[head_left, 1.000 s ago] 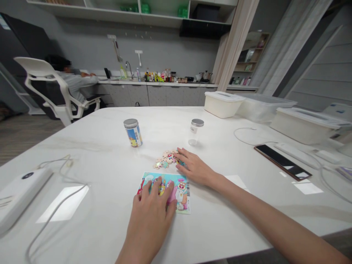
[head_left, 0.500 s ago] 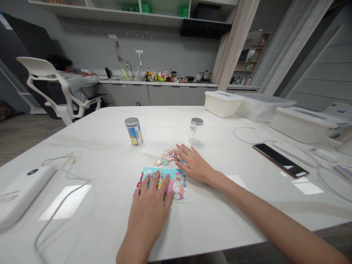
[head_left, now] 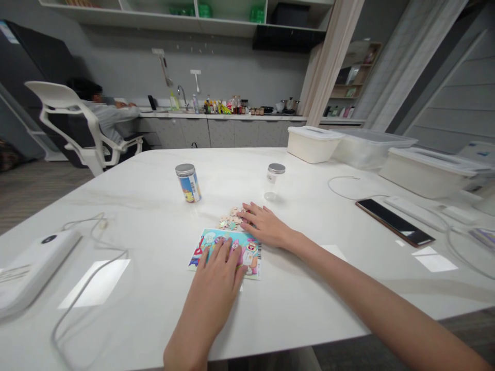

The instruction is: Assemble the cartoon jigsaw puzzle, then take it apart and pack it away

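Two open hands are showing on my feed, neither gripping anything. The left hand (head_left: 215, 273) is lying spread over a printed picture card (head_left: 253, 263) on the white table (head_left: 116, 216), and the right hand (head_left: 266, 229) is resting just above the card, its fingers (head_left: 243, 212) touching a small pile of puzzle pieces (head_left: 231, 220). A printed jar (head_left: 188, 184) and a clear jar (head_left: 273, 181) are standing just beyond.
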The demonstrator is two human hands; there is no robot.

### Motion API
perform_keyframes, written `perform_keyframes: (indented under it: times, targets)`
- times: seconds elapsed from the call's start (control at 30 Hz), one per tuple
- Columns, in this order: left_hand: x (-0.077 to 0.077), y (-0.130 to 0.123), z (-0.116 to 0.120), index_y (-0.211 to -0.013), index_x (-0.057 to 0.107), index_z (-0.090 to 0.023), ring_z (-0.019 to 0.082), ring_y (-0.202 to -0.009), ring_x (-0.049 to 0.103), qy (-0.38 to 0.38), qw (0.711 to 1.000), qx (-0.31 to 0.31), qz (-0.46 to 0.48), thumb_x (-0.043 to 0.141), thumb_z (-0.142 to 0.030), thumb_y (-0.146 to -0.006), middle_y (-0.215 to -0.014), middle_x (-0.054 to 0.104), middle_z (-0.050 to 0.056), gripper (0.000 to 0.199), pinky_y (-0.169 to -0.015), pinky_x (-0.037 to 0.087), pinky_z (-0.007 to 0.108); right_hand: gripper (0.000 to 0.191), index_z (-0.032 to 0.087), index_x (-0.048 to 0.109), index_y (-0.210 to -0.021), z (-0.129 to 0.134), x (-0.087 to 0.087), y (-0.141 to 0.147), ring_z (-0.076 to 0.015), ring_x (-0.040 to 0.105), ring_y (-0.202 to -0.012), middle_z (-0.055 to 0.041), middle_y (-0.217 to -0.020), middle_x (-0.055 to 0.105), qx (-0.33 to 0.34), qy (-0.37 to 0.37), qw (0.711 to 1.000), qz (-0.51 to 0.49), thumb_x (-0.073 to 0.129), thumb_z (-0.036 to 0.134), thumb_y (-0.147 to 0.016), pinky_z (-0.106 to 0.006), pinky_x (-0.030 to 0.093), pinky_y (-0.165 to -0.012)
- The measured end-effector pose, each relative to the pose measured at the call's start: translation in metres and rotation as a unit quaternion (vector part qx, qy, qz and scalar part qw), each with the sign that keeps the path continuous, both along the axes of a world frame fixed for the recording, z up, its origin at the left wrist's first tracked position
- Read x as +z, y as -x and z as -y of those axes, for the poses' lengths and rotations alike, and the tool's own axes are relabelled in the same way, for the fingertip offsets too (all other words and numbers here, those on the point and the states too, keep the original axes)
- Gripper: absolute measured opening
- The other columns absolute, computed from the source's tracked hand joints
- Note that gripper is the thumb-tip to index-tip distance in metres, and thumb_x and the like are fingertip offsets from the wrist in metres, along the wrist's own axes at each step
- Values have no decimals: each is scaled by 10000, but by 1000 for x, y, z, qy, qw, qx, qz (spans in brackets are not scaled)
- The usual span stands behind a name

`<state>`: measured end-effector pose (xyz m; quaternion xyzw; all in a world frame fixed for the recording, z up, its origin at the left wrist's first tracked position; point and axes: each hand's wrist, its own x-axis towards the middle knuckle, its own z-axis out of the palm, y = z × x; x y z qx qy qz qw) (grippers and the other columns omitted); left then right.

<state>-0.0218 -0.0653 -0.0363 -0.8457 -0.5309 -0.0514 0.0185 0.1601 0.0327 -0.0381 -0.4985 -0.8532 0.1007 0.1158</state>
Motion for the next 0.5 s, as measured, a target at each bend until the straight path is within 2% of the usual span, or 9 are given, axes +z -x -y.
perform_keyframes:
  times: [0.17,0.3,0.5]
  targets:
    - [1,0,2,-1432,436,-176,315,-1420,298,34,998,45,-20,303,-317,-994,-1529,355,120,479,-1092,339,535,503,238,455,-1417,4,5,-3,-300,190,-1464,-84,-1570,299,-13,15,1000,-19,263,465,-1011,-583,170,-1151]
    - [4,-2,2,-1457,393,-162,325,-1431,265,58,996,55,-31,292,-321,-994,-1535,338,131,500,-1100,320,545,495,229,438,-1423,4,6,-3,-275,174,-1471,-83,-1569,299,-21,-18,999,-17,259,443,-1015,-582,130,-1164]
    - [14,3,0,-1394,475,-136,319,-1419,299,85,996,32,-10,349,-325,-974,-1509,387,156,477,-1112,332,519,466,199,462,-1393,4,7,-2,-278,210,-1461,-97,-1551,337,-20,-33,999,-7,273,399,-1018,-575,155,-1163]
